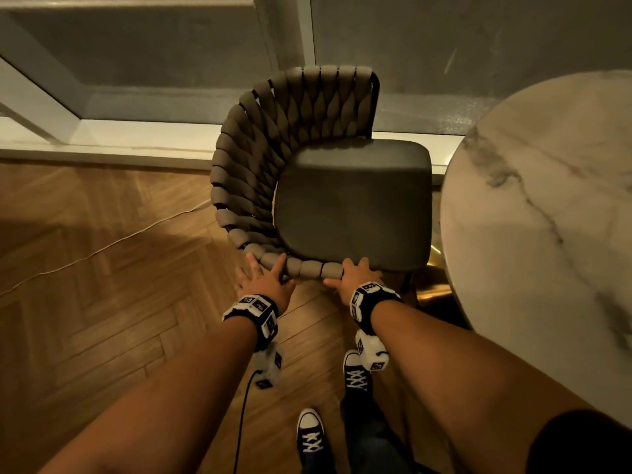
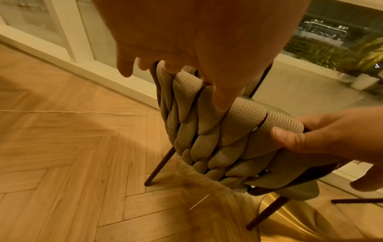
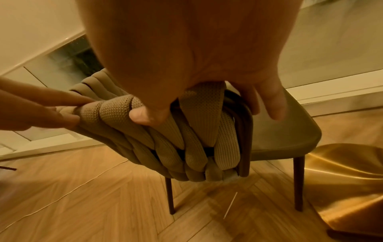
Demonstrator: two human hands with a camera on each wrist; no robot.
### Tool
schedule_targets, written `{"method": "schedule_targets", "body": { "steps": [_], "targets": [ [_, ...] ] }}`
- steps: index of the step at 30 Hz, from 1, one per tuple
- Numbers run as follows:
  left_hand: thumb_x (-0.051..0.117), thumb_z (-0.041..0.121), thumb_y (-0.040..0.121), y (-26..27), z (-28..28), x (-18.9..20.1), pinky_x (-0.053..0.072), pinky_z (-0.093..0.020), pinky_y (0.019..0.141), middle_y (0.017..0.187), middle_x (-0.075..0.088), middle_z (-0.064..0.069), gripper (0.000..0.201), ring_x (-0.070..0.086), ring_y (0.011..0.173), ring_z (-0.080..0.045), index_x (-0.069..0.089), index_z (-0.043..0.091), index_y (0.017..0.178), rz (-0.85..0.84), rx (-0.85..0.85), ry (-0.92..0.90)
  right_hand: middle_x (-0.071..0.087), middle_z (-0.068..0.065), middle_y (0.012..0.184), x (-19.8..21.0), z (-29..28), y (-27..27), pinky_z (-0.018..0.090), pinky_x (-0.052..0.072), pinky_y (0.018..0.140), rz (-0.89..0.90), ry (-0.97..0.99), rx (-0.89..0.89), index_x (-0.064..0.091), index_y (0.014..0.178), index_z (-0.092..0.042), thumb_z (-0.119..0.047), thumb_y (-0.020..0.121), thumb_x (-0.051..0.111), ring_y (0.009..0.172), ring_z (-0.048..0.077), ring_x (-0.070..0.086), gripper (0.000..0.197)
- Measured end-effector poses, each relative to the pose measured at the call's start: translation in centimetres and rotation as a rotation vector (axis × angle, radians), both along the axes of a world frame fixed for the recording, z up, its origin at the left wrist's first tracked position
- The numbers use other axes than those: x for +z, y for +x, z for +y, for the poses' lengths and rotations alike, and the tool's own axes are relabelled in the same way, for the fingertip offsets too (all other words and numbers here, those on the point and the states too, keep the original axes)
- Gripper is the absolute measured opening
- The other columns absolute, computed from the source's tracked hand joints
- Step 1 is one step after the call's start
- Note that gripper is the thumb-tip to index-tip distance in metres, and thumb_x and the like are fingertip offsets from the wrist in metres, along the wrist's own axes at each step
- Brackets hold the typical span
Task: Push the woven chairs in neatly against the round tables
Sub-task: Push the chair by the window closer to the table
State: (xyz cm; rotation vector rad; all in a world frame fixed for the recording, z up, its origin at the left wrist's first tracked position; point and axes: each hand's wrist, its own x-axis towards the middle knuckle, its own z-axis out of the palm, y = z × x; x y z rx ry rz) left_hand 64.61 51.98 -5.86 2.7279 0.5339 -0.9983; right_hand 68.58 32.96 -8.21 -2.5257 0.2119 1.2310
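The woven chair has a grey seat cushion and a curved back of thick taupe bands. Its seat faces right toward the round marble table, with the seat's edge close beside the tabletop. Both hands hold the near end of the back's rim. My left hand lies over the rim, fingers across the top and thumb down the outer bands. My right hand grips the rim's end, thumb outside and fingers on the seat side. The chair's dark legs stand on the floor.
The table's shiny gold base rises just right of the chair's near leg. A glass wall with a white sill runs along the far side behind the chair. A thin cable crosses the herringbone wood floor at left. My shoes are below my hands.
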Motion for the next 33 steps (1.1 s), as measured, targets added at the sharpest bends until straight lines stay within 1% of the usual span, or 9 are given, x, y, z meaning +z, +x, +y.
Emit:
{"method": "schedule_targets", "body": {
  "steps": [5,8,13,17,22,26,29,31,33],
  "targets": [
    [0.042,0.062,0.094,-1.3,-0.3,0.3,0.023,-0.061,0.117,0.167,-0.015,-0.013,0.068,0.0,0.15,-0.05,0.005,0.055,0.151,-0.045,-0.036,0.041,0.033,0.015,0.144,0.2,-0.2,-1.5,0.06,0.045,0.105,-0.035,0.002,-0.025,0.04,0.139,-0.024,-0.062,0.089,0.054,0.129,0.05,0.039,0.065],
    [0.045,0.06,0.093,-2.9,-0.7,0.6,0.025,-0.06,0.117,0.167,-0.01,-0.015,0.069,0.001,0.15,-0.05,0.007,0.054,0.151,-0.063,-0.031,0.048,0.033,0.015,0.143,0.2,-0.5,-2.9,0.06,0.044,0.105,-0.034,0.004,-0.028,0.042,0.137,-0.024,-0.062,0.089,0.054,0.129,0.051,0.038,0.063],
    [0.047,0.059,0.093,-5.5,-1.4,0.6,0.025,-0.059,0.118,0.166,-0.008,-0.017,0.071,0.002,0.15,-0.049,0.006,0.053,0.151,-0.067,-0.016,0.048,0.031,0.015,0.146,0.2,-1.0,-5.5,0.061,0.041,0.107,-0.016,-0.001,-0.017,0.039,0.14,-0.026,-0.063,0.089,0.053,0.132,0.051,0.033,0.065],
    [0.046,0.059,0.093,-7.0,-1.5,0.7,0.024,-0.059,0.118,0.166,-0.01,-0.018,0.07,0.0,0.151,-0.048,0.008,0.052,0.152,-0.057,-0.013,0.031,0.029,0.013,0.149,0.2,-1.0,-7.3,0.063,0.042,0.105,-0.012,0.004,-0.03,0.038,0.141,-0.028,-0.064,0.088,0.052,0.135,0.05,0.031,0.065],
    [0.043,0.064,0.092,-8.5,-1.3,0.7,0.024,-0.059,0.118,0.167,-0.011,-0.014,0.069,-0.001,0.152,-0.044,0.009,0.054,0.151,-0.053,-0.004,0.007,0.028,0.012,0.147,0.2,-1.1,-8.9,0.063,0.043,0.102,0.009,-0.002,-0.057,0.038,0.138,-0.03,-0.064,0.089,0.05,0.132,0.049,0.035,0.061],
    [0.042,0.063,0.093,-9.4,-0.6,0.4,0.023,-0.058,0.119,0.167,-0.017,-0.007,0.073,-0.003,0.152,-0.042,-0.001,0.055,0.151,-0.072,-0.063,0.017,0.024,0.012,0.148,0.1,-0.9,-9.1,0.061,0.044,0.102,0.018,-0.002,-0.089,0.035,0.141,-0.031,-0.06,0.091,0.051,0.13,0.048,0.036,0.06],
    [0.043,0.062,0.093,-9.2,-0.2,0.2,0.023,-0.059,0.118,0.166,-0.023,-0.006,0.075,-0.003,0.153,-0.04,-0.005,0.056,0.151,-0.041,-0.082,-0.003,0.022,0.012,0.152,0.2,-0.7,-8.4,0.061,0.043,0.104,0.055,-0.039,-0.061,0.032,0.145,-0.031,-0.059,0.091,0.053,0.132,0.049,0.034,0.065],
    [0.047,0.058,0.093,-8.8,-0.2,0.3,0.026,-0.058,0.118,0.165,-0.025,-0.006,0.078,-0.001,0.153,-0.039,-0.006,0.056,0.151,-0.019,-0.085,-0.018,0.023,0.011,0.155,0.5,-0.6,-7.9,0.061,0.043,0.103,0.076,-0.09,-0.009,0.029,0.148,-0.033,-0.064,0.089,0.051,0.133,0.048,0.036,0.07],
    [0.054,0.051,0.092,-8.1,-0.2,0.4,0.032,-0.056,0.116,0.164,-0.027,-0.007,0.083,0.008,0.153,-0.037,-0.004,0.055,0.151,0.002,-0.07,-0.045,0.025,0.011,0.155,0.8,-0.6,-7.4,0.06,0.043,0.103,0.071,-0.129,0.038,0.028,0.149,-0.034,-0.068,0.088,0.05,0.133,0.048,0.04,0.073]
  ]
}}
